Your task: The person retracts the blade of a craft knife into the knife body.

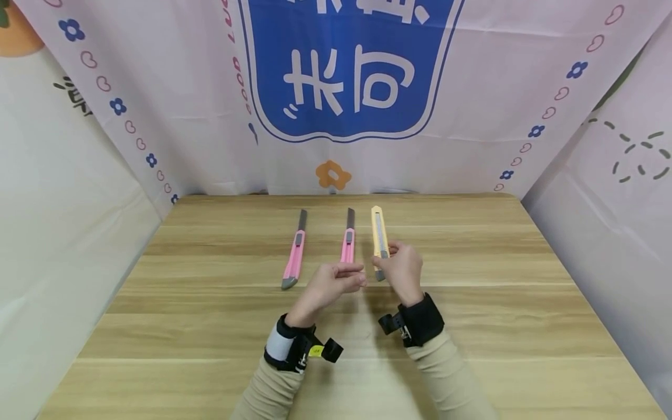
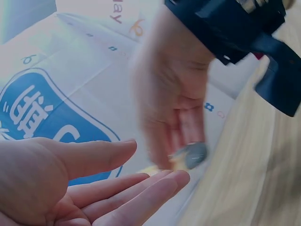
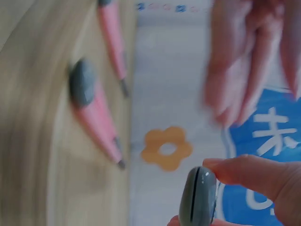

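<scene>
My right hand (image 1: 403,269) pinches the grey rear end of the yellow utility knife (image 1: 379,236), lifting it above the wooden table (image 1: 472,303). My left hand (image 1: 328,287) hovers just beside it, fingers relaxed, holding nothing. The knife's rear half is hidden behind my fingers; both wrist views are blurred.

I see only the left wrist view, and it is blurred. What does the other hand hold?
Observer: The right hand holds a yellow utility knife at its grey end, blade pulled in.
Operator: Are other knives there?
Observer: Yes, two pink knives lie on the table: the left pink knife and the middle pink knife, both blades out.
Operator: Does my left hand touch one?
Observer: The left hand is open, over the near end of the middle pink knife; contact is unclear.
</scene>
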`<state>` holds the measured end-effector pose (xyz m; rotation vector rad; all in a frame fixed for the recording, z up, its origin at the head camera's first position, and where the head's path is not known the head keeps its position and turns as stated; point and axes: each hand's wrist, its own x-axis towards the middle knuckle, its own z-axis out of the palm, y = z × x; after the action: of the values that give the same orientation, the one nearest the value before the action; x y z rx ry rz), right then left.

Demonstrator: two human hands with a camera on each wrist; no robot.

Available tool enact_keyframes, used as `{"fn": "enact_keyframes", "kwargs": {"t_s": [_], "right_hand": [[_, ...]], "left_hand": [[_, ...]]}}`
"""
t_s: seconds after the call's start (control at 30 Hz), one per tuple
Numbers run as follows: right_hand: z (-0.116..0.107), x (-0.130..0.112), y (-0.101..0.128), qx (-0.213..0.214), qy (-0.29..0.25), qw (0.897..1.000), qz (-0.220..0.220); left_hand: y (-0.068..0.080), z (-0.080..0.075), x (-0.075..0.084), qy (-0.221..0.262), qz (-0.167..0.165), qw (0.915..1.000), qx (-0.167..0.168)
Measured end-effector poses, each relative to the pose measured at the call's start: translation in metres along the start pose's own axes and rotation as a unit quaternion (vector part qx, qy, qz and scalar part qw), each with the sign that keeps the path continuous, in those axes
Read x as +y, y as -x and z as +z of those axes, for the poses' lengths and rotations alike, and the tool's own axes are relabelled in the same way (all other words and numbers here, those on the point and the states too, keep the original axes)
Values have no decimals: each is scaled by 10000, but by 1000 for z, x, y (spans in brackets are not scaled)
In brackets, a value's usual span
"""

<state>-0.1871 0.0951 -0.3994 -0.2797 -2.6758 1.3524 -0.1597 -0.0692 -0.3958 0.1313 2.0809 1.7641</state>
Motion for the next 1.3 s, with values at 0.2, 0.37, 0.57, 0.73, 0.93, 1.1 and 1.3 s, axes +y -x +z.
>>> {"fn": "enact_keyframes", "kwargs": {"t_s": [0.2, 0.37, 0.57, 0.73, 0.93, 1.1, 1.3], "right_hand": [[-3, 19, -18, 22, 543, 9982, 254], [-6, 30, -27, -55, 924, 9948, 414], [-5, 31, -38, -82, 1293, 9894, 649], [-1, 30, -44, -309, 1501, 9826, 1048], [4, 32, -46, -305, 1811, 9776, 1033], [8, 33, -47, -329, 1925, 9738, 1164], [10, 33, -48, -412, 2106, 9686, 1255]], "left_hand": [[-1, -1, 2, 161, -5, 9999, -29], [0, -1, 2, 115, 30, 9999, -84], [1, -4, 3, 97, 3, 10000, -22], [3, -5, 3, 130, -46, 9999, 14], [2, -6, 4, 158, 18, 9999, -43], [3, -6, 5, 108, 64, 9999, -103], [4, -6, 6, 140, 76, 9998, -124]]}}
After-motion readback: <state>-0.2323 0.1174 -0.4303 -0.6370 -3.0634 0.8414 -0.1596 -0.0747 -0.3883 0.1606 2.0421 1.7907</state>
